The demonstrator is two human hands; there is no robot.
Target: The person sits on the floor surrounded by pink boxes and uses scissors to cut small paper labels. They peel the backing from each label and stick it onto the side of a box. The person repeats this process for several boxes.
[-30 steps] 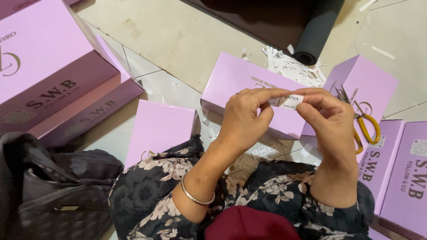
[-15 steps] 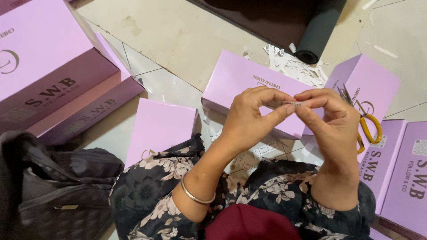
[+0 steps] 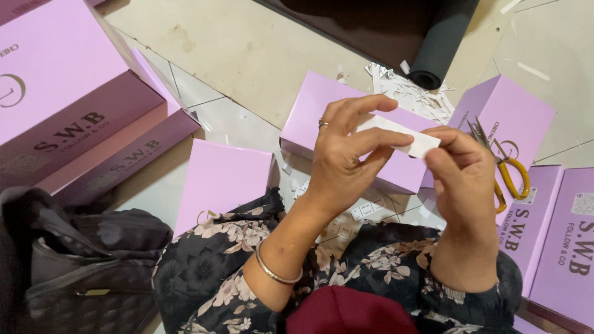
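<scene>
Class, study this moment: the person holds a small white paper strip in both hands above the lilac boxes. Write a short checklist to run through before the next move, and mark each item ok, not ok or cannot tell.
1. Left hand grips the white strip between thumb and fingers: ok.
2. Right hand pinches the strip's other end: ok.
3. Strip flat, not crumpled: ok.
4. Whether the strip's backing is peeled off: cannot tell.
5. Lilac box beneath the hands lies closed, top bare: ok.
6. Yellow-handled scissors rest on the neighbouring box, apart from both hands: ok.
</scene>
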